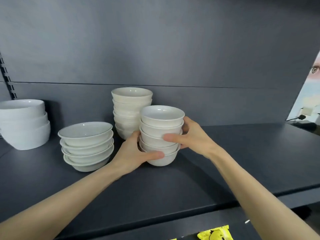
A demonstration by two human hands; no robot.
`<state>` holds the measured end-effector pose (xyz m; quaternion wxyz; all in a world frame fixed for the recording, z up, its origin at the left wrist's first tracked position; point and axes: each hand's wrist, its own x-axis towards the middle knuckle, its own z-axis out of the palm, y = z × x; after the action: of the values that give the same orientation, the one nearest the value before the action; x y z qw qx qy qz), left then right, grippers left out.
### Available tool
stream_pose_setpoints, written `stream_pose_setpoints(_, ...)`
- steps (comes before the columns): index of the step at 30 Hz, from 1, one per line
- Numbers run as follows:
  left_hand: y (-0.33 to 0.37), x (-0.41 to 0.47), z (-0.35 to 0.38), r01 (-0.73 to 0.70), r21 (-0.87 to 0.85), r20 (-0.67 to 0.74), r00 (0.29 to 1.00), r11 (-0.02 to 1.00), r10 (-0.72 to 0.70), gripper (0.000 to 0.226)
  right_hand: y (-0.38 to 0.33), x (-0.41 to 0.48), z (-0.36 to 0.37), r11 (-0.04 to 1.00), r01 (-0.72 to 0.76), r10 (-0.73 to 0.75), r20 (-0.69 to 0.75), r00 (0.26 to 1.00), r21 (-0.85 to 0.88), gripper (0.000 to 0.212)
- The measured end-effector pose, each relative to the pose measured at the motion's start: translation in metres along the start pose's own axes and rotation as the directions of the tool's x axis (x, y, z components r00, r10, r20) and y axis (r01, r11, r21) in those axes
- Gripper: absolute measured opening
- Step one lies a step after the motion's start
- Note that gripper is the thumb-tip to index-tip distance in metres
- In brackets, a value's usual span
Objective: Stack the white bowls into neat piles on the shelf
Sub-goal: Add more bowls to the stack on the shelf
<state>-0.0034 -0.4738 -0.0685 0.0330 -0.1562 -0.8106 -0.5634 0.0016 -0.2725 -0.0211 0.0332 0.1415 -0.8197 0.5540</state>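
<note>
Dark grey shelving fills the frame, with a matt grey shelf [225, 153] under a plain back panel of the same colour. At centre, both your hands clasp a pile of small white bowls [161, 134]: your left hand [136, 153] cups the lower bowls with the thumb across the bottom one, and your right hand [192, 135] wraps the middle of the pile, thumb across the front. So each grip is closed on that pile, which appears to rest on the shelf, though I cannot tell whether its foot is fully down. Keep the pressure even from both sides, and nudge the rims into line before you let go, since the lower bowls sit slightly askew. Just behind it, close to touching, stands a taller pile of cream bowls [129, 113]; leave a gap so the two do not knock. Left of centre sits a pile of shallow wide bowls [86, 146], its layers uneven and probably next to be tidied. At far left stands a stack of large white bowls [24, 123]. No brand or writing can be read on any bowl; a yellow packet [214, 233] at the bottom edge shows dark print too small to make out.
</note>
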Motion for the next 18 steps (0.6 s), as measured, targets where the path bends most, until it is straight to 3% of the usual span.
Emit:
stream_pose_setpoints(5, 0.015, 0.023, 0.036, -0.053, -0.053, -0.007, 0.999, 0.997, 0.053, 0.067, 0.015, 0.013, -0.041, 1.000, 0.021, -0.021, 0.002, 1.000, 0.014, 0.054)
stream_pose_setpoints(10, 0.026, 0.056, 0.079, 0.011, -0.039, -0.056, 0.998, 0.999, -0.013, 0.095, 0.037, 0.026, -0.093, 0.999, 0.023, -0.024, 0.017, 1.000, 0.027, 0.061)
stream_pose_setpoints(18, 0.034, 0.099, 0.126, 0.063, -0.084, -0.057, 0.996, 0.994, -0.068, 0.093, 0.072, 0.057, -0.144, 1.000, 0.015, -0.016, 0.022, 1.000, 0.013, 0.057)
